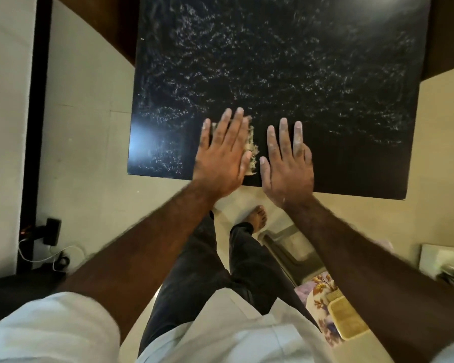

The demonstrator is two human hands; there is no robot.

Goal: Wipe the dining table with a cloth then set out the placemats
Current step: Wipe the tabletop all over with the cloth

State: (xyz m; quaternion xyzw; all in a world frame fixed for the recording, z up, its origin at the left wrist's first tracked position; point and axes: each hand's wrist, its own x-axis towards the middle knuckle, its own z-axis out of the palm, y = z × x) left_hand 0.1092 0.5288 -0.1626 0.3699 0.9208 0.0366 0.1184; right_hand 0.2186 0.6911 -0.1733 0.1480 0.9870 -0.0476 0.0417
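A black dining table (pixel 286 61) fills the upper middle of the head view, its top covered with streaks of white powder. Near the front edge my left hand (pixel 224 153) lies flat with straight fingers on a small pale patterned cloth (pixel 252 150), which shows only at the hand's right side. My right hand (pixel 288 163) rests flat on the bare tabletop just right of the cloth, fingers straight and dusted white. A strip of the table by my right hand looks dark, without powder.
Pale tiled floor (pixel 89 127) surrounds the table. My legs and a bare foot (pixel 258 217) stand below its front edge. A flowered cloth with a yellow mat (pixel 346 320) lies at lower right. A black device with white cable (pixel 51 231) sits at left.
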